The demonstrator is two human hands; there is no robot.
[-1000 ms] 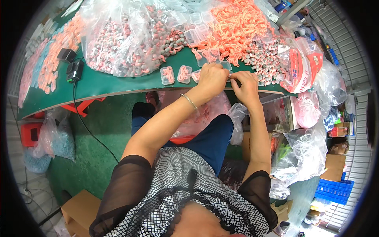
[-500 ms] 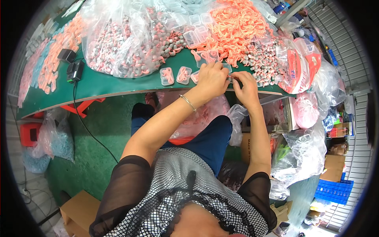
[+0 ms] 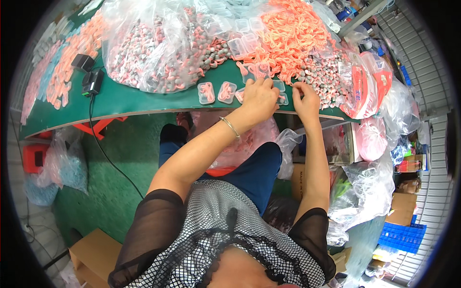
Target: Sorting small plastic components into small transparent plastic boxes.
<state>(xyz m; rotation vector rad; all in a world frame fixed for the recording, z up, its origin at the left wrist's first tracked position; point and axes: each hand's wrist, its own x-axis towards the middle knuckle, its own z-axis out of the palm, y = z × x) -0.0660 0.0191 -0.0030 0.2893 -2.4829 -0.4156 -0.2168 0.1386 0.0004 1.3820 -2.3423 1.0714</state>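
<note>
My left hand (image 3: pixel 259 98) and my right hand (image 3: pixel 306 98) meet at the front edge of the green table (image 3: pixel 129 103), over a small clear plastic case (image 3: pixel 282 98) that both seem to pinch. What lies between the fingers is too small to make out. Two more clear cases (image 3: pixel 217 92) with pink pieces inside lie just left of my left hand. A silver bracelet (image 3: pixel 230 127) circles my left wrist. Behind the hands lies a heap of orange cords (image 3: pixel 288 36).
A big clear bag of pink and grey pieces (image 3: pixel 163 48) fills the table's middle, and another pile (image 3: pixel 326 74) sits at the right. Black adapters with a cable (image 3: pixel 91 79) lie at left. Plastic bags (image 3: pixel 370 182) and cardboard boxes (image 3: pixel 96 249) crowd the floor.
Both hands stay at the same spot by the table edge; only the fingers shift slightly on the small case.
</note>
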